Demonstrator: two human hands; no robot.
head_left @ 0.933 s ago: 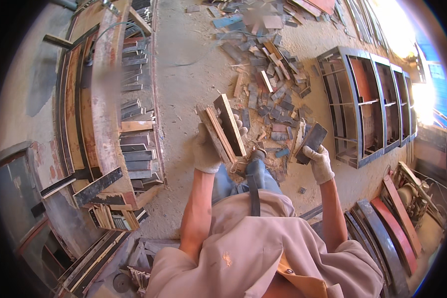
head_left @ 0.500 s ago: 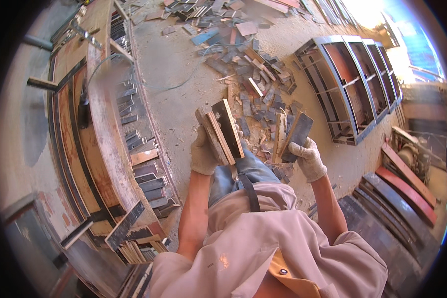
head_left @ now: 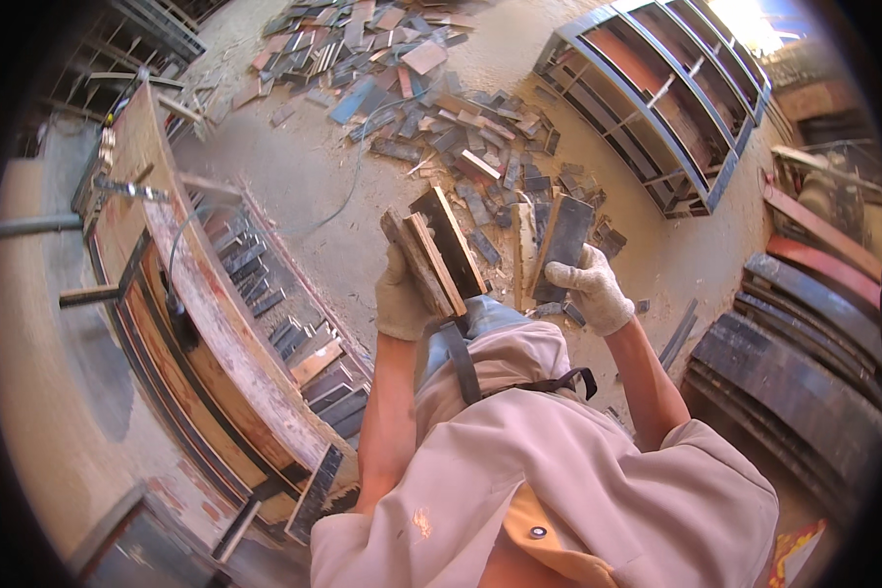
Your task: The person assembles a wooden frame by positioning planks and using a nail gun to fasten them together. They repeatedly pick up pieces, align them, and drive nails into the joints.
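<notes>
My left hand (head_left: 403, 299), in a pale work glove, is closed around a small bundle of short wooden boards (head_left: 422, 265). One board in the bundle has a dark face (head_left: 448, 238) and leans away from the others at the top. My right hand (head_left: 594, 291), gloved too, grips a short dark board (head_left: 565, 241), thumb pressed on its face. Left of that board stands a pale, rough-edged wood strip (head_left: 523, 245); whether the right fingers hold it as well is hidden. Both hands are in front of my waist, the two bundles apart with tips upward.
Scattered board offcuts (head_left: 441, 127) cover the floor ahead. A metal-framed rack (head_left: 657, 98) lies at the upper right. Curved dark panels (head_left: 784, 363) are stacked on the right. A long curved wooden bench (head_left: 230, 343) runs along the left, with short blocks (head_left: 323, 367) beside it.
The view has turned, so the rack and offcut pile sit farther left and the right-hand panels show more. Both hands keep their boards; the right hand is slightly farther left and higher in view.
</notes>
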